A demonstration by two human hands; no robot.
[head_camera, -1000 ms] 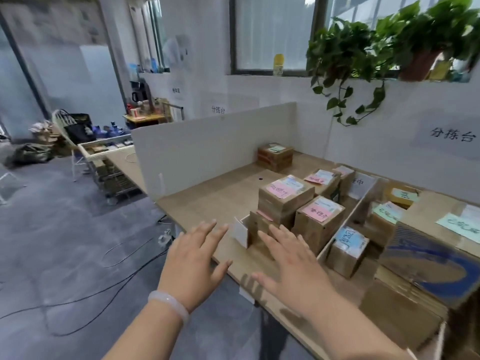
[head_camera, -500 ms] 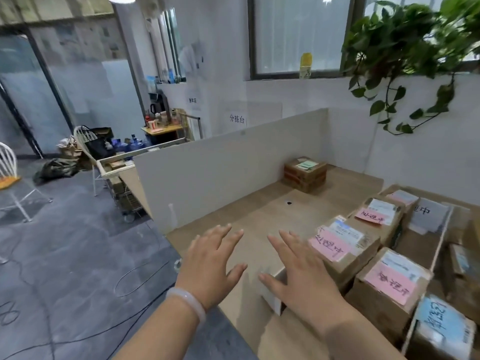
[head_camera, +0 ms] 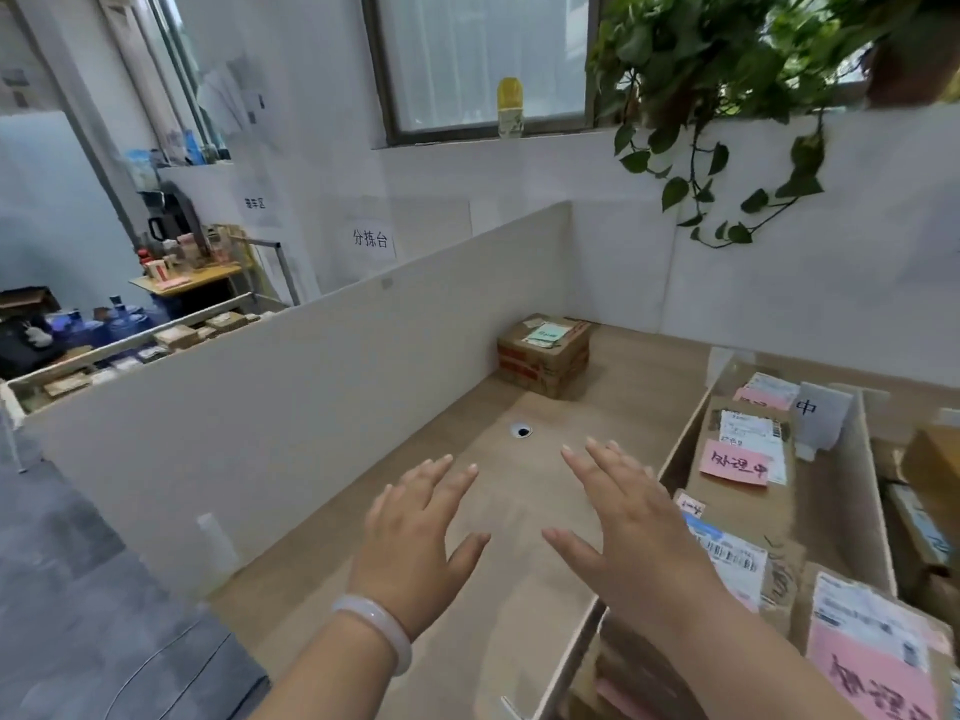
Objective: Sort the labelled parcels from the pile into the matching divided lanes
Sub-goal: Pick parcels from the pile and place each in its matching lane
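Both hands are held palm-down over the near part of the wooden surface (head_camera: pixel 613 407), holding nothing. The left hand (head_camera: pixel 415 543), with a pale bangle (head_camera: pixel 379 628) at its wrist, has its fingers (head_camera: pixel 441 475) straight and spread apart. The right hand (head_camera: pixel 634 543) matches it, fingers (head_camera: pixel 597 465) fanned out, close to the low wooden divider (head_camera: pixel 680 449) that runs from the near edge towards the far edge. Whether either palm touches the surface cannot be told.

In the wide lane (head_camera: pixel 467 459) between that divider and the white partition (head_camera: pixel 291 423) along the left edge, one cardboard parcel (head_camera: pixel 543 356) with a green label sits near the far edge (a small round hole (head_camera: pixel 522 432) lies in the surface between it and the hands). Right of the divider, the pink-labelled parcels (head_camera: pixel 737 491) lie packed in a row reaching to the near edge. A white card (head_camera: pixel 821 415) marked 中 stands upright towards the far end of that row.
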